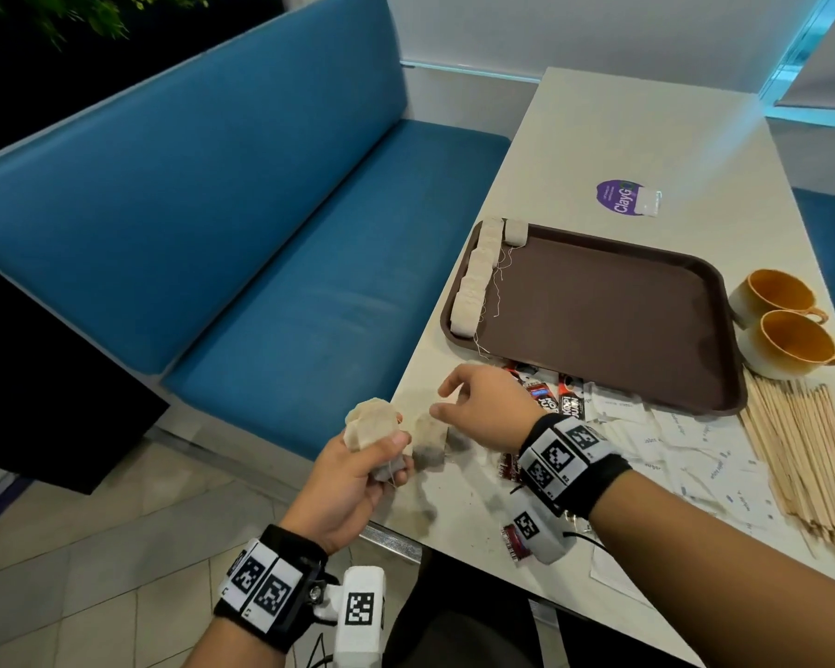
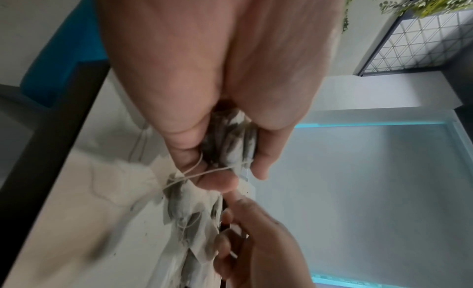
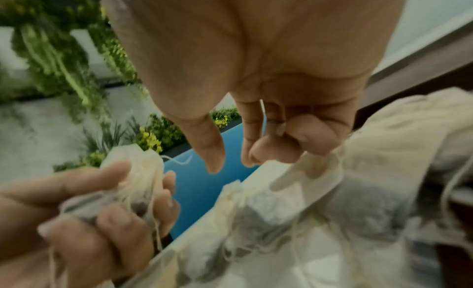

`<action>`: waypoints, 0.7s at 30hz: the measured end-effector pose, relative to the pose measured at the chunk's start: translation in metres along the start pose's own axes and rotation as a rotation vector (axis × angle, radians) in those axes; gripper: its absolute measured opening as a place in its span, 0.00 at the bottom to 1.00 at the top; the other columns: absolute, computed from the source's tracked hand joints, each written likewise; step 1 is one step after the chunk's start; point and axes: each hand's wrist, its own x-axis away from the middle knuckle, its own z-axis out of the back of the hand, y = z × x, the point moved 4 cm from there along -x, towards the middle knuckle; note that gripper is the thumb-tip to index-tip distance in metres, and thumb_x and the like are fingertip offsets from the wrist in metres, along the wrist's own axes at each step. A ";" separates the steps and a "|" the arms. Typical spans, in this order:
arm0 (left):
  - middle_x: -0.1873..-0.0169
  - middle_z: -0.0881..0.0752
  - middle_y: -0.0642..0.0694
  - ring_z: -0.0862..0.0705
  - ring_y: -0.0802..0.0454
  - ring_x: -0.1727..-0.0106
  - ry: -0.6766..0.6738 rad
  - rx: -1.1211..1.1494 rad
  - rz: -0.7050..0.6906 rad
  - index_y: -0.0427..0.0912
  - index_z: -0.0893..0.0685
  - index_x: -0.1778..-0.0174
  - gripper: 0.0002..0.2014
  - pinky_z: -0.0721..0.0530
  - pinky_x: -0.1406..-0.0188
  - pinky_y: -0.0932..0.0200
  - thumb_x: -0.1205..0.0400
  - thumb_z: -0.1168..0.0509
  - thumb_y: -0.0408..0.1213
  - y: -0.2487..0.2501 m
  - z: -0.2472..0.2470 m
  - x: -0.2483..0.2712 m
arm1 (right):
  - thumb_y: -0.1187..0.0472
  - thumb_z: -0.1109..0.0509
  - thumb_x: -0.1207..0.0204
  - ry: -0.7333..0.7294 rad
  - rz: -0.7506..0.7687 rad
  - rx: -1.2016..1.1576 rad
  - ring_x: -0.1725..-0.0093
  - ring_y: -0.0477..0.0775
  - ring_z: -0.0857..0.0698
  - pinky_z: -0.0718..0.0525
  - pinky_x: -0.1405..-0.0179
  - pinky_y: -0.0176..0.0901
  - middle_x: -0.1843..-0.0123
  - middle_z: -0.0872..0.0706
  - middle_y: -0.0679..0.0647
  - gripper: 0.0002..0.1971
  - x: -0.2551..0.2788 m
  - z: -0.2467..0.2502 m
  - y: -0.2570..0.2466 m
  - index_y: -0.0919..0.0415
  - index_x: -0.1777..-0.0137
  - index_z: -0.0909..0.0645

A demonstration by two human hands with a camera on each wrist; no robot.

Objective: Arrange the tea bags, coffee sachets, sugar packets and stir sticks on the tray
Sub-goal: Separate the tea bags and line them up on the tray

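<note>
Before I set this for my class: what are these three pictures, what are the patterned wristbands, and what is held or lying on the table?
A person wears three cameras: one on the head, one on each wrist, on bands with printed markers. The head view shows the left hand gripping a bunch of tea bags, and the right hand reaching for a loose tea bag on the table. The brown tray holds a row of tea bags. Near it lie coffee sachets, sugar packets, stir sticks and two cups. The wrist views show the fingers close up.

Readable print on your table
You can read "ClayGo" on the purple round sticker [image 1: 617,197] and "KOPI" on the coffee sachets [image 1: 557,395].
</note>
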 end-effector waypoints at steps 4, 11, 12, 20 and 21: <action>0.54 0.16 0.37 0.12 0.45 0.63 0.073 0.008 0.015 0.32 0.19 0.37 0.17 0.14 0.70 0.57 0.22 0.29 0.26 0.002 0.008 0.000 | 0.43 0.22 0.26 -0.075 0.003 0.223 0.48 0.52 0.13 0.15 0.50 0.46 0.53 0.15 0.46 0.16 -0.002 -0.014 0.000 0.50 0.45 0.14; 0.52 0.15 0.38 0.11 0.45 0.60 0.098 -0.006 0.028 0.33 0.18 0.36 0.16 0.12 0.68 0.57 0.20 0.29 0.25 0.002 0.013 -0.001 | 0.53 0.21 0.23 -0.024 0.070 -0.035 0.62 0.48 0.14 0.20 0.64 0.40 0.58 0.11 0.51 0.06 0.002 -0.002 0.001 0.55 0.55 0.12; 0.52 0.15 0.38 0.12 0.45 0.60 0.100 -0.005 0.026 0.33 0.18 0.36 0.16 0.12 0.67 0.57 0.20 0.29 0.25 0.002 0.012 -0.002 | 0.54 0.20 0.24 -0.013 0.075 -0.094 0.62 0.48 0.13 0.18 0.61 0.41 0.58 0.10 0.51 0.06 0.004 0.004 0.003 0.55 0.56 0.11; 0.57 0.14 0.42 0.12 0.47 0.62 0.060 -0.025 0.014 0.35 0.16 0.43 0.13 0.12 0.66 0.59 0.21 0.27 0.36 0.012 -0.022 -0.020 | 0.60 0.21 0.21 0.169 0.041 -0.499 0.69 0.52 0.12 0.13 0.67 0.45 0.66 0.09 0.55 0.06 0.009 0.075 0.020 0.62 0.55 0.12; 0.57 0.14 0.43 0.13 0.47 0.62 0.053 -0.032 0.012 0.34 0.16 0.43 0.11 0.12 0.66 0.59 0.18 0.29 0.36 0.015 -0.029 -0.025 | 0.60 0.22 0.20 0.200 0.042 -0.518 0.68 0.53 0.12 0.11 0.64 0.47 0.66 0.08 0.56 0.05 0.007 0.086 0.024 0.61 0.55 0.12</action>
